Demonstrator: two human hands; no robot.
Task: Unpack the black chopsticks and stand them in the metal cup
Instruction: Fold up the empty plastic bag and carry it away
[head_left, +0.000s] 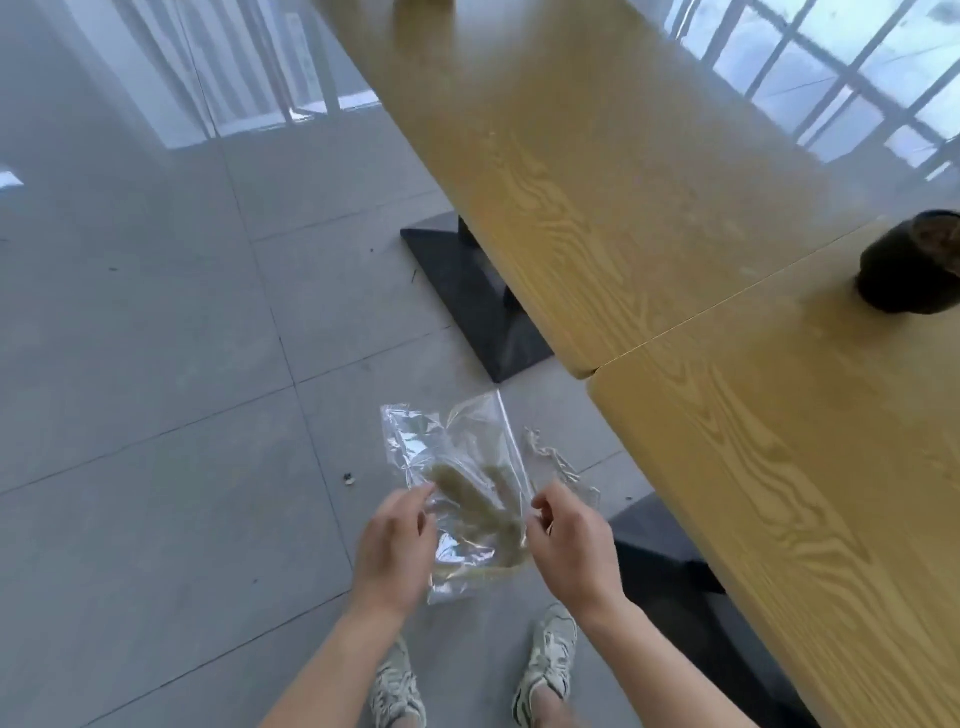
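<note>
A clear plastic bag (470, 457) hangs in front of me over the floor, crumpled and see-through. My left hand (395, 545) pinches its left edge and my right hand (569, 545) pinches its right edge. Fingers show through the film. I cannot make out any black chopsticks in the bag. A dark round cup (911, 265) lies on its side at the right edge of the wooden table (623, 208), partly cut off by the frame.
Two yellow wood-grain tabletops meet at a seam (727, 306) to my right. Black table bases (478, 291) stand on the grey tiled floor (156, 415). My shoes (548, 665) are below. White railings run along the far side.
</note>
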